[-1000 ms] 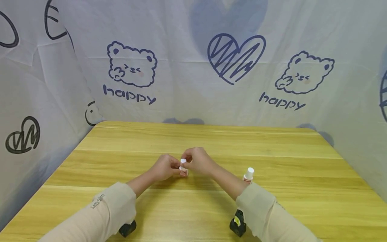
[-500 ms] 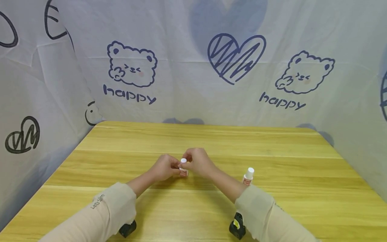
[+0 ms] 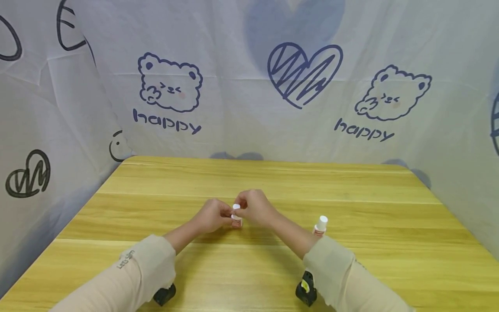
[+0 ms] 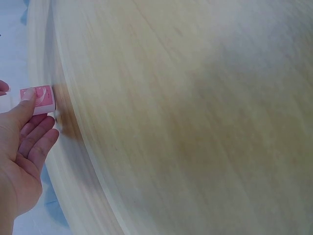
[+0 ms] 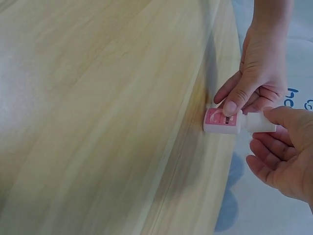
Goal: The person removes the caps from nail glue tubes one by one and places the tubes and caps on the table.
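Observation:
A small white bottle (image 5: 222, 128) with a pink label stands upright on the wooden table, between both hands. My left hand (image 3: 212, 216) grips its body from the left, the thumb lying across the pink label in the left wrist view. On the right, my right hand (image 3: 257, 209) pinches the white cap (image 5: 261, 122) between thumb and fingers. The cap sits at the bottle's neck; whether it is loose I cannot tell. To the right of the right forearm stands a second white-capped bottle (image 3: 321, 226), its lower part hidden by the arm and sleeve.
The wood-grain table (image 3: 156, 182) spreads out around the hands. Behind it hangs a white cloth (image 3: 234, 99) printed with bears and hearts. A black wrist camera (image 3: 306, 289) sits under the right sleeve, another black device (image 3: 164, 295) under the left.
The right hand and forearm shift very slightly at the cap, while the fingers keep their pinch. The left hand stays in place on the bottle. The second bottle has not moved.

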